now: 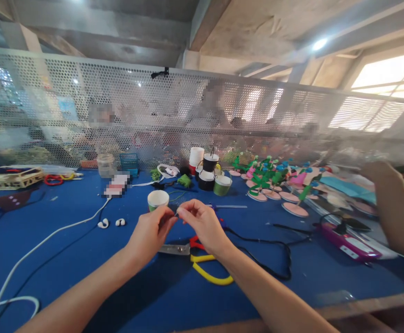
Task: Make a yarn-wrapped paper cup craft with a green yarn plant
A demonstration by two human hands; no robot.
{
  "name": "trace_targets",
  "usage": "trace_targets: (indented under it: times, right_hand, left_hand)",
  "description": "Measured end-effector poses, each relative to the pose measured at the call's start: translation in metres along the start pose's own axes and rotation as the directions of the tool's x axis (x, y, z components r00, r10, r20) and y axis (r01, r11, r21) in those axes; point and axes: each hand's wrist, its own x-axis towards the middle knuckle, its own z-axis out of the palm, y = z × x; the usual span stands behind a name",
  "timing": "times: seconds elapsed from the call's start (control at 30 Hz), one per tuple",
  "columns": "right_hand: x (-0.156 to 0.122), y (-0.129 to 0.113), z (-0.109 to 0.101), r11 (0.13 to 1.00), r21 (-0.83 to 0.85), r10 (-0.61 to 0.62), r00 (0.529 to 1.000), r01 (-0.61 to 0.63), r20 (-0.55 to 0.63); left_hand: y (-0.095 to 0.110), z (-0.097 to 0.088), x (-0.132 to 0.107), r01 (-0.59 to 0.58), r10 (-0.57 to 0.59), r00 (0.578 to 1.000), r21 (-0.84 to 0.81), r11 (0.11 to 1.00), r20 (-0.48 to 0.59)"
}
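**Hands at the bench, head view.** Both forearms enter from the lower edge and converge above the blue table (66, 259). The left hand (151, 233) and right hand (205, 224) are raised with wrists slightly bent. On each, thumb and forefinger are pinched narrow, and the tips of the two hands nearly meet. Each pinch nips one end of a thin piece (177, 213), held in the air just in front of a green cup (158, 200). The piece is small and dark, and its ends are covered by the fingertips. Its material and full length cannot be made out. Its long axis appears to run roughly left to right, near level, from one pinch to the other. Below the hands lie scissors (176, 249), partly hidden by the wrists, and a black cable (274, 243). A co-worker's arm (396, 208) is cut off at the right edge.
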Motion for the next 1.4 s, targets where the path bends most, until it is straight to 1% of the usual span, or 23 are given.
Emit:
trace_targets:
  times: [0.1, 0.17, 0.2, 0.3, 0.4, 0.5, 0.57, 0.7, 0.9, 1.0, 1.07, 1.13, 1.2, 1.27, 1.3, 1.4]
  right_hand:
    - [-0.002, 0.001, -0.001, 0.996, -0.059, -0.072, 0.997, 0.072, 0.002]
    - [-0.002, 0.001, -0.002, 0.995, -0.050, -0.085, 0.996, 0.086, 0.014]
    - [-0.003, 0.001, -0.002, 0.996, -0.037, -0.082, 0.996, 0.083, 0.022]
    - [-0.002, 0.001, -0.002, 0.998, 0.013, -0.055, 0.997, 0.055, 0.047]
    - [-0.001, 0.001, -0.002, 0.999, 0.001, -0.051, 0.997, 0.051, 0.060]
    - [-0.002, 0.000, -0.004, 0.994, -0.063, -0.079, 0.994, 0.084, 0.080]
    - [-0.003, -0.001, -0.004, 0.990, -0.089, -0.097, 0.991, 0.105, 0.095]
    - [-0.004, -0.002, -0.005, 0.992, -0.078, -0.088, 0.991, 0.096, 0.102]
    - [-0.005, 0.000, -0.004, 0.998, 0.004, -0.056, 0.994, 0.056, 0.094]
    - [-0.005, 0.001, -0.003, 0.998, -0.030, -0.061, 0.994, 0.063, 0.090]
    - [-0.005, -0.001, -0.003, 0.995, -0.069, -0.065, 0.995, 0.070, 0.080]
    - [-0.003, -0.003, -0.003, 0.990, -0.103, -0.087, 0.995, 0.091, 0.044]
    - [-0.001, -0.005, -0.005, 0.986, -0.123, -0.117, 0.993, 0.114, -0.016]
    - [0.001, -0.006, -0.005, 0.986, -0.114, -0.129, 0.989, 0.120, -0.070]
    - [0.001, -0.006, -0.005, 0.989, -0.098, -0.120, 0.990, 0.113, -0.073]
    - [0.000, -0.005, -0.002, 0.998, -0.027, -0.064, 0.998, 0.065, 0.015]
  left_hand:
    - [-0.002, 0.002, -0.001, -0.116, 0.122, 0.992, 0.115, 0.987, -0.042]
    - [-0.001, 0.002, -0.002, -0.147, 0.155, 0.987, 0.127, 0.981, -0.052]
    - [0.000, 0.002, -0.002, -0.144, 0.151, 0.987, 0.114, 0.983, -0.056]
    - [0.005, 0.001, -0.003, -0.062, 0.062, 0.998, -0.007, 0.998, -0.017]
    - [0.008, -0.002, -0.003, 0.050, -0.042, 0.998, -0.159, 0.986, 0.050]
    - [0.009, -0.002, -0.002, 0.105, -0.080, 0.992, -0.278, 0.955, 0.099]
    - [0.008, -0.002, 0.000, 0.127, -0.089, 0.988, -0.326, 0.937, 0.127]
    - [0.008, -0.001, 0.001, 0.151, -0.096, 0.982, -0.367, 0.918, 0.162]
    - [0.006, -0.001, 0.001, 0.186, -0.113, 0.974, -0.415, 0.891, 0.194]
    - [0.004, 0.001, 0.002, 0.195, -0.118, 0.974, -0.452, 0.871, 0.194]
    - [0.003, 0.000, 0.003, 0.223, -0.138, 0.968, -0.467, 0.856, 0.208]
    - [0.002, -0.003, 0.005, 0.274, -0.170, 0.953, -0.476, 0.836, 0.251]
    - [0.001, -0.007, 0.006, 0.318, -0.181, 0.935, -0.491, 0.811, 0.306]
    - [0.001, -0.011, 0.007, 0.335, -0.178, 0.924, -0.494, 0.802, 0.338]
    - [0.001, -0.013, 0.007, 0.337, -0.179, 0.923, -0.492, 0.803, 0.340]
    - [0.001, -0.013, 0.007, 0.330, -0.180, 0.928, -0.500, 0.801, 0.325]
